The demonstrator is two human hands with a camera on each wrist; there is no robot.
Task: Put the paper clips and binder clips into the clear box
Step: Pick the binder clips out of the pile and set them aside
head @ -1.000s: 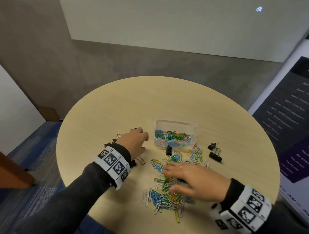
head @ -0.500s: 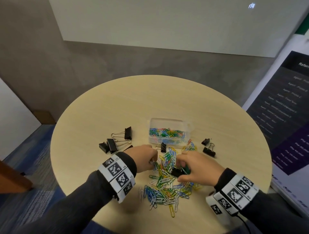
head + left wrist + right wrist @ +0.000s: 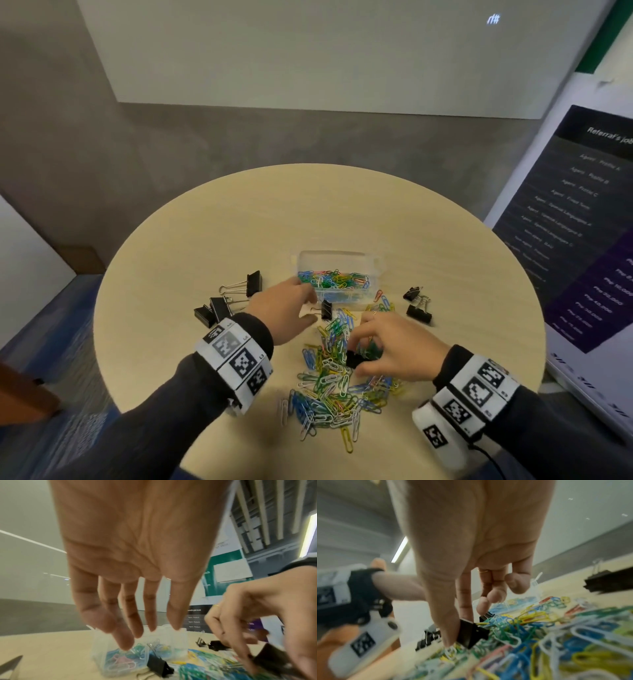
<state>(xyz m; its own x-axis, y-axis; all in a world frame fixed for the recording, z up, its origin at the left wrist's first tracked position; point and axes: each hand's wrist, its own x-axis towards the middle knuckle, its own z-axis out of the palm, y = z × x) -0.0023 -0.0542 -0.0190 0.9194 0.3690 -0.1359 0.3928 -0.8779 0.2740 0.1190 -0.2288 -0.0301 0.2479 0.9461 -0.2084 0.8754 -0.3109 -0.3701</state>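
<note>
The right hand (image 3: 394, 349) pinches a black binder clip (image 3: 471, 634) snagged in paper clips (image 3: 329, 394). Its grip should lift slowly, shaking strays loose before the clear box (image 3: 337, 279). The left hand (image 3: 287, 310) is released, fingers straight beside the box.

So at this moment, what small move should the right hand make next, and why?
Probably lift and carry its binder clip to the clear box. The right hand already pinches that black clip over the loose paper clip pile, and the box sits open just beyond, holding only paper clips; the left hand hangs open beside it.
</note>
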